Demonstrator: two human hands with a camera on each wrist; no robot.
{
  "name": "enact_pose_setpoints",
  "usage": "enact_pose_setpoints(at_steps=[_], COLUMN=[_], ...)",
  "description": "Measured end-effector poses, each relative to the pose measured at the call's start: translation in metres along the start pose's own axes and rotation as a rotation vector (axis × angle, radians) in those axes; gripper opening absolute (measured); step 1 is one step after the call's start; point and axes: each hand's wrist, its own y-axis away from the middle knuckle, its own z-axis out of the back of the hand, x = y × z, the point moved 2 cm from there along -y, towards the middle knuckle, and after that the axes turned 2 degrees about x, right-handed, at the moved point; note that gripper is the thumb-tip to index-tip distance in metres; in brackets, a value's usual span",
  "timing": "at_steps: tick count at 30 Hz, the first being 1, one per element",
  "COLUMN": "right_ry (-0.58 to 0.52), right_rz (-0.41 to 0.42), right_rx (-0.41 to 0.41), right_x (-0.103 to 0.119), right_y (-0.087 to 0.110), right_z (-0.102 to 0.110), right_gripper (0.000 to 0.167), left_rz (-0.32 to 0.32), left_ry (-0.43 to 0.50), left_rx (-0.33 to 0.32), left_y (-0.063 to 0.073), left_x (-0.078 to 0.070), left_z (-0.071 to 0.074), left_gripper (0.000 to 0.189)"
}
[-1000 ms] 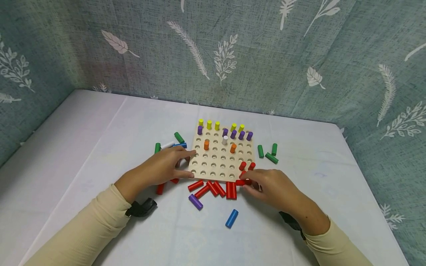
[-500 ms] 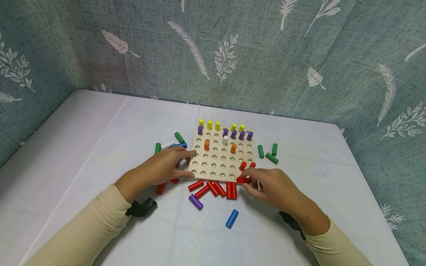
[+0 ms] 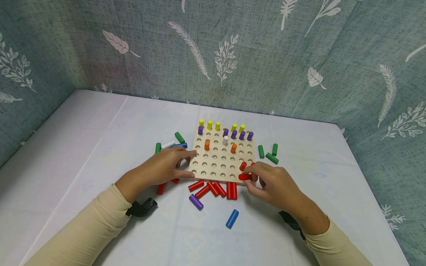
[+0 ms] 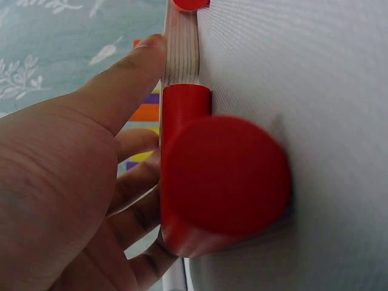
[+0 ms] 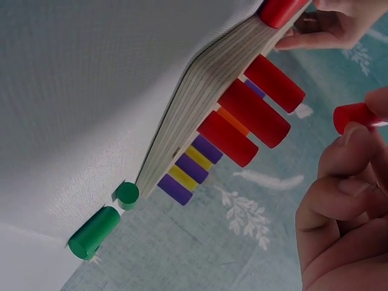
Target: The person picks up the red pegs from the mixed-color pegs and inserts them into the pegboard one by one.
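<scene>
The square wooden pegboard [image 3: 219, 153] lies mid-table with yellow, purple, orange, white and red pegs standing in it. My left hand [image 3: 163, 166] rests at its left edge, the thumb by the near corner and the index fingertip on the side. My right hand [image 3: 274, 183] pinches a red peg [image 3: 244, 177] between thumb and fingertips, held over the board's near right corner. Three standing red pegs [image 5: 254, 113] show near that corner in the right wrist view; my right hand partly hides them from the head. A large red peg [image 4: 227, 176] lies beside my left hand.
Several loose red pegs [image 3: 202, 191] lie along the board's near edge, with a purple peg [image 3: 196, 202] and a blue peg [image 3: 232, 218] closer to me. Green pegs [image 3: 272, 158] lie to the right; green, white and blue ones lie left. A patterned cloth [image 3: 213, 55] hangs behind.
My right hand has lifted the red peg slightly from the board's near edge and moved it up over the near right corner. The left hand has stayed in place.
</scene>
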Motion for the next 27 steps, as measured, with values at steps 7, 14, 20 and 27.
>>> enact_pose_setpoints(at_steps=[7,14,20,27], right_ry=[-0.021,-0.061,-0.063,-0.053], right_rz=[0.037,0.064,0.072,0.068], right_rx=[-0.007,0.001,0.001,-0.01], right_x=[-0.001,-0.0015,-0.0021,-0.0024], right_y=[-0.0006,-0.0009,-0.0022,-0.0014], right_z=[-0.0005,-0.0006,0.0007,0.0009], right_gripper=[0.025,0.025,0.027,0.028], left_rz=[-0.005,-0.005,-0.009,-0.014], left_ry=[-0.001,0.001,-0.003,-0.001], left_rx=[-0.002,0.005,0.001,0.008], left_y=[0.0005,0.0003,0.0005,0.0002], left_x=[0.0005,0.0003,0.0001,-0.0003], left_z=[0.0007,0.0014,0.0024,0.0028], left_gripper=[0.077,0.077,0.077,0.077])
